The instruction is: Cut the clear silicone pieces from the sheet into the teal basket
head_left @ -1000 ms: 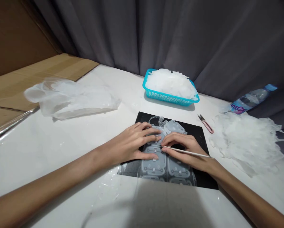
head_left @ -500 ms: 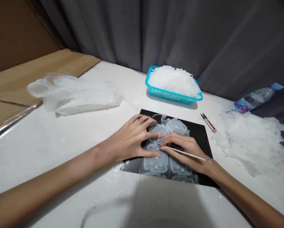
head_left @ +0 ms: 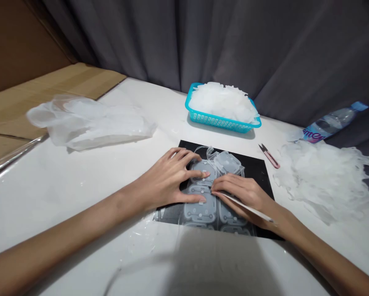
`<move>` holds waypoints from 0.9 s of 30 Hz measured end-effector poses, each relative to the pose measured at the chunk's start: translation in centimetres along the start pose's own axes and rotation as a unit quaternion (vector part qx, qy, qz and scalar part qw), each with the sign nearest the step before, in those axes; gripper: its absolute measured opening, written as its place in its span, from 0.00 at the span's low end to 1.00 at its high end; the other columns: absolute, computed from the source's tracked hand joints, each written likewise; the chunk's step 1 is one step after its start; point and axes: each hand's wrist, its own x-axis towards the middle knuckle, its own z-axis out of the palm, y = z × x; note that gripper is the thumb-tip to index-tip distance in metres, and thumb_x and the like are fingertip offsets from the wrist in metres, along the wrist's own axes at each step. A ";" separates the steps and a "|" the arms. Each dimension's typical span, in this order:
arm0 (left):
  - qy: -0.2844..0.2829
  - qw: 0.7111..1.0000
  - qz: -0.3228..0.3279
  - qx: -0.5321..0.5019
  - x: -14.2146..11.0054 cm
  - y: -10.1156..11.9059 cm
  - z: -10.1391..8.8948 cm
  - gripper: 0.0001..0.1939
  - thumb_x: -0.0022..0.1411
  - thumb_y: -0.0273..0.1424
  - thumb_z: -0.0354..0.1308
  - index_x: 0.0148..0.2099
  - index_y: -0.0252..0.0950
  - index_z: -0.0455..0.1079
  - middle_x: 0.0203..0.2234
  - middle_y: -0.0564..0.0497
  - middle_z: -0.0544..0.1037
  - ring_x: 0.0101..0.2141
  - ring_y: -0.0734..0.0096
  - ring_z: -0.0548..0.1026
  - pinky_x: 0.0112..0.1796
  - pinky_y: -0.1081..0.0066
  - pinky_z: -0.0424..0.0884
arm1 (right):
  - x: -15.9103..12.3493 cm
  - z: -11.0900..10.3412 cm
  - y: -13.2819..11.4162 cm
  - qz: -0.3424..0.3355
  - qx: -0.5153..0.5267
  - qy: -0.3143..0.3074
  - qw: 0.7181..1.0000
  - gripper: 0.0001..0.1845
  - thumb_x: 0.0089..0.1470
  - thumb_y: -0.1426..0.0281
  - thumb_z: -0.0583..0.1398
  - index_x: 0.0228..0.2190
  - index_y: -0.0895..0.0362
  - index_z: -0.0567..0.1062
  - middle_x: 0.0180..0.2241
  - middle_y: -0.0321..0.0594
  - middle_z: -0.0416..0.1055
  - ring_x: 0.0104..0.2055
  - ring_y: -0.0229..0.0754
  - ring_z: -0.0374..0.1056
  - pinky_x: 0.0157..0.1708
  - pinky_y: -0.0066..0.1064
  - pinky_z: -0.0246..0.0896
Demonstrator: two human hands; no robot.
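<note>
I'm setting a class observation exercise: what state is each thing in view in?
Left hand, spread over translucent pieces
Right hand, grip closed on thin white stick
Blue basket, heaped with white pieces
Bottle, capped
Snips, open, unheld
Plastic at left, crumpled
White pile, loose
Black mat, flat, partly covered

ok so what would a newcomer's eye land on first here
Probably the turquoise basket heaped with white pieces, at the back of the white table. Then, at centre, the left hand spread on translucent grey pieces and the right hand holding a thin white stick over a black mat. At right, a whitish translucent heap lies beside a blue-capped bottle.
</note>
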 end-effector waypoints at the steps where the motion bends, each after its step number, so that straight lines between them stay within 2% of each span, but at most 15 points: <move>1: -0.002 1.000 -0.003 -0.004 0.0 0.0 0.0 0.30 0.65 0.58 0.62 0.60 0.46 0.78 0.57 0.41 0.73 0.58 0.43 0.68 0.59 0.46 0.62 | -0.1 0.0 0.1 -0.002 0.003 0.003 1.000 0.06 0.71 0.73 0.57 0.46 0.56 0.74 0.42 0.45 0.79 0.46 0.44 0.76 0.46 0.36 0.73; 4: -0.005 1.000 -0.013 -0.025 -0.1 -0.2 0.2 0.30 0.65 0.58 0.63 0.60 0.47 0.78 0.58 0.42 0.72 0.58 0.44 0.68 0.59 0.48 0.62 | 0.0 0.6 0.4 -0.010 -0.001 0.019 1.000 0.06 0.71 0.72 0.58 0.46 0.56 0.74 0.42 0.44 0.79 0.46 0.44 0.76 0.48 0.36 0.73; 8: 0.001 0.999 -0.012 -0.040 -0.2 -0.6 0.7 0.29 0.64 0.57 0.64 0.59 0.45 0.77 0.58 0.42 0.72 0.59 0.44 0.68 0.58 0.49 0.63 | 0.3 1.7 1.0 -0.035 -0.072 0.036 0.996 0.08 0.72 0.71 0.56 0.45 0.57 0.76 0.41 0.45 0.79 0.46 0.44 0.77 0.45 0.35 0.74; 11: -0.001 0.998 -0.021 -0.058 -0.2 -0.7 0.9 0.29 0.63 0.58 0.64 0.55 0.42 0.77 0.59 0.41 0.71 0.59 0.44 0.68 0.58 0.49 0.64 | 0.2 2.5 1.5 -0.062 -0.138 0.041 0.988 0.11 0.73 0.70 0.56 0.52 0.56 0.75 0.48 0.49 0.78 0.52 0.46 0.76 0.49 0.37 0.75; 14: -0.020 0.993 -0.041 -0.106 -0.1 -0.6 0.8 0.33 0.65 0.57 0.63 0.63 0.44 0.70 0.61 0.41 0.68 0.60 0.44 0.67 0.58 0.49 0.65 | 0.1 3.0 1.6 -0.071 -0.159 0.027 0.984 0.15 0.73 0.70 0.55 0.57 0.57 0.72 0.50 0.50 0.77 0.53 0.49 0.76 0.54 0.43 0.74; 16: -0.040 0.988 -0.055 -0.138 -0.1 -0.5 0.8 0.42 0.66 0.57 0.62 0.73 0.44 0.58 0.63 0.40 0.66 0.62 0.44 0.65 0.60 0.49 0.65 | 0.5 2.8 1.9 -0.057 -0.139 0.026 0.988 0.14 0.73 0.71 0.55 0.56 0.58 0.73 0.48 0.51 0.77 0.52 0.50 0.75 0.54 0.44 0.74; 18: -0.061 0.985 -0.069 -0.145 -0.1 -0.6 0.8 0.50 0.66 0.57 0.61 0.78 0.43 0.44 0.66 0.37 0.63 0.65 0.42 0.62 0.62 0.48 0.63 | 1.4 1.9 2.8 -0.011 -0.100 0.073 0.992 0.13 0.73 0.72 0.53 0.52 0.58 0.74 0.47 0.51 0.77 0.51 0.49 0.75 0.52 0.42 0.73; 19: -0.073 0.985 -0.073 -0.141 -0.2 -0.6 0.9 0.52 0.67 0.58 0.60 0.80 0.42 0.39 0.67 0.36 0.61 0.66 0.40 0.61 0.62 0.47 0.62 | 1.9 1.1 3.4 0.026 -0.081 0.119 0.989 0.12 0.73 0.72 0.52 0.49 0.58 0.75 0.45 0.49 0.77 0.49 0.47 0.75 0.51 0.40 0.73; 21: -0.091 0.984 -0.081 -0.129 -0.2 -0.7 0.9 0.55 0.67 0.59 0.58 0.80 0.40 0.34 0.69 0.34 0.59 0.67 0.38 0.59 0.62 0.46 0.62 | 2.7 -0.8 4.9 0.124 -0.061 0.235 0.962 0.12 0.73 0.69 0.53 0.41 0.56 0.76 0.39 0.44 0.76 0.43 0.45 0.74 0.46 0.38 0.71; 22: -0.093 0.984 -0.084 -0.127 -0.2 -0.8 0.9 0.56 0.67 0.59 0.58 0.80 0.39 0.33 0.69 0.34 0.58 0.66 0.37 0.59 0.62 0.46 0.63 | 3.1 -1.9 5.5 0.159 -0.055 0.272 0.947 0.12 0.72 0.66 0.55 0.37 0.55 0.76 0.37 0.42 0.75 0.41 0.45 0.73 0.45 0.38 0.70; 24: -0.066 0.985 -0.092 -0.129 -0.2 -0.6 0.6 0.55 0.65 0.59 0.60 0.80 0.39 0.38 0.69 0.35 0.59 0.65 0.38 0.60 0.61 0.47 0.64 | 3.4 -3.7 5.8 0.192 -0.031 0.281 0.940 0.13 0.70 0.64 0.58 0.34 0.55 0.77 0.35 0.40 0.75 0.40 0.45 0.72 0.43 0.37 0.68; 25: -0.041 0.986 -0.096 -0.134 -0.1 -0.5 0.4 0.52 0.64 0.58 0.62 0.78 0.40 0.45 0.67 0.36 0.61 0.64 0.40 0.62 0.61 0.48 0.65 | 3.4 -4.3 5.5 0.194 -0.015 0.270 0.943 0.12 0.69 0.63 0.59 0.35 0.55 0.78 0.35 0.39 0.75 0.39 0.44 0.72 0.43 0.37 0.67; 27: 0.013 0.979 -0.116 -0.169 0.1 0.2 -0.3 0.38 0.65 0.56 0.64 0.68 0.41 0.62 0.59 0.41 0.70 0.58 0.48 0.69 0.57 0.53 0.68 | 3.3 -4.8 3.9 0.189 0.020 0.242 0.951 0.10 0.69 0.64 0.60 0.36 0.55 0.79 0.37 0.40 0.76 0.41 0.43 0.72 0.42 0.35 0.66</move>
